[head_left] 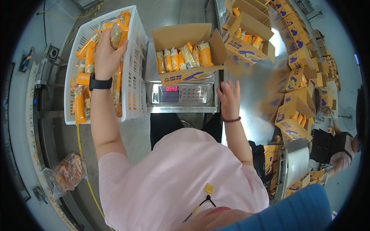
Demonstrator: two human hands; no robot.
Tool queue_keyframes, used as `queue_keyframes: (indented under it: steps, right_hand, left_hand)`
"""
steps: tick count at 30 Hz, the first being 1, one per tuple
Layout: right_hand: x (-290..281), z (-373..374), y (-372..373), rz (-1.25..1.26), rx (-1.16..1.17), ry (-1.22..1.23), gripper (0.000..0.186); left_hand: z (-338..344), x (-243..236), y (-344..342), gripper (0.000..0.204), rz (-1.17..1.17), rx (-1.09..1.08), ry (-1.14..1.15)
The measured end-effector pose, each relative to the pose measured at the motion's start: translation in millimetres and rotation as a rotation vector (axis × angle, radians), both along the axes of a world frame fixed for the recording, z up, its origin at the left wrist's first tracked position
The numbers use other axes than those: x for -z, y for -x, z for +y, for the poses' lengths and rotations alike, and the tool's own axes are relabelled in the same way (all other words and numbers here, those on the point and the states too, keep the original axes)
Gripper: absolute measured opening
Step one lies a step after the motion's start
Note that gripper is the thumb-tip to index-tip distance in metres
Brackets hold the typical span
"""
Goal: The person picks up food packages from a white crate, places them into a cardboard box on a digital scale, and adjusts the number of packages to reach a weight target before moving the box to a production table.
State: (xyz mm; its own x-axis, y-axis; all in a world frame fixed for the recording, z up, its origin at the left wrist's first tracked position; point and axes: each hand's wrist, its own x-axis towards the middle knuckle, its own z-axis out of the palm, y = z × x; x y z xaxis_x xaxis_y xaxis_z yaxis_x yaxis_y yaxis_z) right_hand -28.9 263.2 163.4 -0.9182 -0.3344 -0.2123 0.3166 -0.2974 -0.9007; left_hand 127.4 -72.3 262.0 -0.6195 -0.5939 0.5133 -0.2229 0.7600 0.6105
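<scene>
My left hand, with a black band at its wrist, is over the white plastic basket at the left. Its fingers are closed on a snack packet in clear and orange wrapping. More orange-ended packets fill the basket around it. My right hand is held up, fingers spread and holding nothing, just right of the scale with a lit red display. An open cardboard box on the scale holds a row of the same packets.
At the right, a metal table carries several open boxes, some with packets, such as one box near the scale. Another person is at the far right. A clear bag of brownish stuff lies at the lower left.
</scene>
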Motion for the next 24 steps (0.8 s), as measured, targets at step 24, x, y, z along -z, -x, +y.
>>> queue_keyframes:
  steps: [24]
  right_hand:
    - [56.4, 35.2, 163.0, -0.295, 0.023, 0.382, 0.031]
  left_hand:
    - [31.7, -7.3, 14.1, 0.047, -0.202, 0.079, 0.051]
